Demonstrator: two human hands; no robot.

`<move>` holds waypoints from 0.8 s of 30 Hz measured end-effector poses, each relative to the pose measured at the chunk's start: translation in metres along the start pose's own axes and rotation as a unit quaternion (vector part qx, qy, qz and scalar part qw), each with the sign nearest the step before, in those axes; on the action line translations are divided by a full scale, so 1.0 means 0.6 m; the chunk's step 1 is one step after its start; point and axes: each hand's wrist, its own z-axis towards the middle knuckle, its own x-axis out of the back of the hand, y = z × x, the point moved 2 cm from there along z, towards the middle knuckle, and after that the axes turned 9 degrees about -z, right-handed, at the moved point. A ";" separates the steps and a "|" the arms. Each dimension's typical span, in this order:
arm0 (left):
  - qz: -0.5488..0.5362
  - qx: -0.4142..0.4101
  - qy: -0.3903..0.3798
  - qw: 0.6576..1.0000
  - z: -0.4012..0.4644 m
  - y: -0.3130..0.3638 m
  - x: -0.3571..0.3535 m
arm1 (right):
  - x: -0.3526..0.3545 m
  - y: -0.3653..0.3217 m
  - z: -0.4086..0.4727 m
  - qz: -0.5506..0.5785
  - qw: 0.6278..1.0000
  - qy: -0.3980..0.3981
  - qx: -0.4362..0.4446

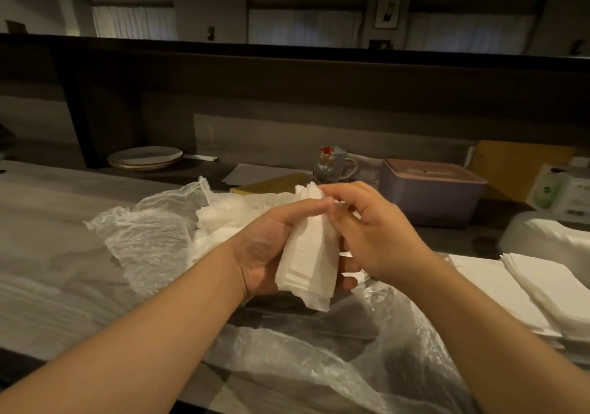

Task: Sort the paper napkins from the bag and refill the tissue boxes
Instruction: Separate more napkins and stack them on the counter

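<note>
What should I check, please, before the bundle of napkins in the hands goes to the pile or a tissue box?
1. Bundle held firmly: ok, the left hand grips the napkin bundle.
2. Edges squared: not ok, the layers are staggered at the bottom.
3. Right hand free: not ok, its fingers pinch the bundle's top.
4. Sorted stack has room: ok, it lies flat to the right.
5. Pink tissue box open: not ok, its lid is on.
6. Plastic bag emptied: not ok, napkins remain inside.
</note>
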 end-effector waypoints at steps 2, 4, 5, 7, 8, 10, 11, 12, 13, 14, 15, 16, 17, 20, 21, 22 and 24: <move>-0.017 0.004 0.011 1.000 0.001 0.000 0.000 | -0.003 0.000 -0.002 0.018 1.000 -0.024 -0.010; -0.048 0.004 0.019 0.999 0.003 0.001 0.000 | -0.001 -0.005 -0.007 0.033 0.999 -0.034 -0.027; -0.060 0.001 0.028 0.998 0.004 0.002 0.000 | 0.002 -0.008 -0.011 0.039 0.998 -0.041 -0.027; -0.083 -0.008 0.051 0.995 0.006 0.006 0.000 | 0.008 -0.009 -0.014 0.011 0.996 -0.083 0.000; -0.096 -0.014 0.063 0.993 0.006 0.008 -0.001 | 0.008 -0.008 -0.016 -0.029 0.993 -0.116 0.013; -0.105 -0.026 0.078 0.991 0.004 0.010 -0.004 | 0.001 -0.003 -0.016 -0.121 0.979 -0.156 0.042; -0.098 -0.030 0.085 0.991 0.003 0.009 -0.006 | -0.004 0.000 -0.014 -0.157 0.973 -0.159 0.052; -0.089 -0.034 0.091 0.991 0.001 0.008 -0.006 | -0.009 0.001 -0.013 -0.176 0.970 -0.159 0.053; -0.084 -0.036 0.096 0.991 0.001 0.008 -0.006 | -0.012 0.002 -0.013 -0.179 0.970 -0.160 0.049; -0.087 -0.035 0.096 0.991 0.002 0.008 -0.003 | -0.012 0.001 -0.013 -0.166 0.972 -0.161 0.044; -0.099 -0.031 0.091 0.990 0.003 0.009 -0.002 | -0.009 -0.003 -0.014 -0.143 0.976 -0.159 0.029; -0.119 -0.027 0.084 0.989 0.006 0.010 0.002 | -0.004 -0.007 -0.013 -0.113 0.983 -0.147 0.003; -0.141 -0.028 0.079 0.986 0.008 0.011 0.006 | 0.002 -0.009 -0.012 -0.082 0.988 -0.126 -0.029; -0.184 -0.046 0.097 0.977 0.013 0.018 0.025 | 0.016 0.003 0.000 -0.067 0.992 -0.051 -0.097; -0.191 -0.049 0.100 0.975 0.014 0.019 0.028 | 0.019 0.008 0.004 -0.109 0.988 -0.051 -0.100; -0.196 -0.051 0.102 0.974 0.014 0.020 0.031 | 0.018 0.014 0.006 -0.154 0.981 -0.067 -0.096; -0.202 -0.049 0.104 0.973 0.014 0.019 0.032 | 0.010 0.022 0.005 -0.235 0.958 -0.138 -0.093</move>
